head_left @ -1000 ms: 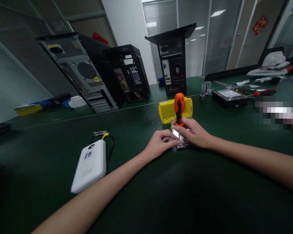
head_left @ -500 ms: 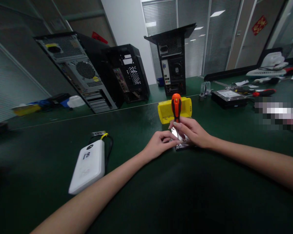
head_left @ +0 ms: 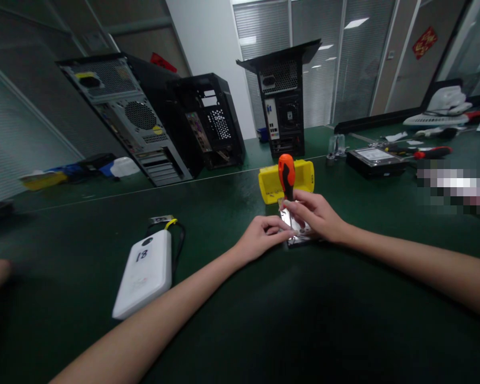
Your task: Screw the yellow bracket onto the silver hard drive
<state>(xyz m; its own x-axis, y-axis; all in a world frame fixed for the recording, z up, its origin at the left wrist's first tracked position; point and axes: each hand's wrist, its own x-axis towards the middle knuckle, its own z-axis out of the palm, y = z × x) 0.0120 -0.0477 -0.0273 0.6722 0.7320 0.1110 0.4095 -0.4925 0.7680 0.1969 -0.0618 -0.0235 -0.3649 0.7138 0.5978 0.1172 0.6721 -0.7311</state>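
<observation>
The screwdriver (head_left: pixel 287 176) has an orange handle with black sections, and the small drive (head_left: pixel 300 234) shows bright silver, while the bin (head_left: pixel 269 184) is plain yellow and the tabletop (head_left: pixel 208 224) dark green with a thin pale line. The power bank (head_left: pixel 146 272) is white with a dark "18" and a dark round spot, its tag loop (head_left: pixel 171 223) yellow. The left computer case (head_left: pixel 140 114) mixes grey and black, with yellow patches; the far-right wall sign (head_left: pixel 424 42) is red with golden characters.
</observation>
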